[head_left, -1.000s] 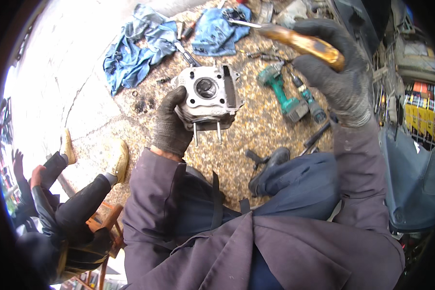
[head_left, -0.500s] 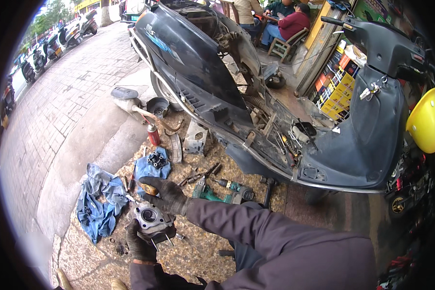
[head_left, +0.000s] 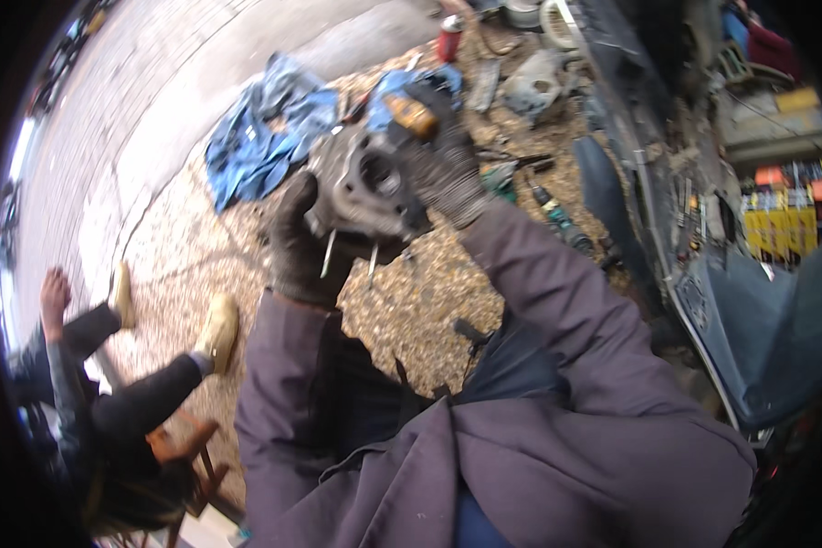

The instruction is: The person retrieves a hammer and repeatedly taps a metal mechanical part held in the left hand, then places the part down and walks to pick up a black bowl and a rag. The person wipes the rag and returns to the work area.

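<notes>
A grey metal engine cylinder (head_left: 365, 183) with a round bore and two studs hanging below it is held up in front of me. My left hand (head_left: 300, 245), in a dark glove, grips it from the lower left. My right hand (head_left: 443, 164), also gloved, is closed around a tool with an orange-yellow handle (head_left: 409, 113) and rests against the cylinder's upper right side. The tool's tip is hidden behind the cylinder and glove. The picture is motion-blurred.
Blue rags (head_left: 265, 128) lie on the gravel ground beyond the cylinder. A green power tool (head_left: 557, 215) and loose metal parts (head_left: 530, 87) lie to the right, by a dark scooter body (head_left: 758, 320). Another person (head_left: 110, 402) sits on a chair at lower left.
The view swung up to the scooter and back down. My right hand with the orange-handled tool came down from up high onto the cylinder. My left hand kept its grip.
</notes>
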Motion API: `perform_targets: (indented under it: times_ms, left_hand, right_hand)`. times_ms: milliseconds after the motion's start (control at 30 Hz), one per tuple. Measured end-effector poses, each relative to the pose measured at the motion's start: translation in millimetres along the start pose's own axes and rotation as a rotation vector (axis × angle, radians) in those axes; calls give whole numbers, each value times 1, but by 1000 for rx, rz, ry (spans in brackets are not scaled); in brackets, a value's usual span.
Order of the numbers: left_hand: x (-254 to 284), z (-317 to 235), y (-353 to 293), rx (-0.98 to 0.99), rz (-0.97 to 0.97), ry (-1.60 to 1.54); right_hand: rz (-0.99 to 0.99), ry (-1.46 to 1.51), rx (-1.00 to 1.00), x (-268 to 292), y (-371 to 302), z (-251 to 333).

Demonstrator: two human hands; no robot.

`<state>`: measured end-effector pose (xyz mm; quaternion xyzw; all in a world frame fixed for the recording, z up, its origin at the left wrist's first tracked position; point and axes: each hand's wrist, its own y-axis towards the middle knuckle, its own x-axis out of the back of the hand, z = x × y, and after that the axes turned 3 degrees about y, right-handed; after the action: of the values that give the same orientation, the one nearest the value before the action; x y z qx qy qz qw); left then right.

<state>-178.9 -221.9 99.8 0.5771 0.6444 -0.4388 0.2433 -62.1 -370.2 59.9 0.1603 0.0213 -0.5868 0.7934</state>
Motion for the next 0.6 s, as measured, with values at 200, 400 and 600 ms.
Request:
perform_targets:
  times_ms: [200,400,600]
  left_hand:
    - [3,-2,-19,-44,187,-75]
    - [15,7,-30,-93,239,-297]
    - [25,6,-30,-108,206,-242]
  right_hand:
    - [-5,-245,-12,-13,-7,35]
    - [120,-252,-36,-14,-12,35]
    - [115,-282,269,-9,3,88]
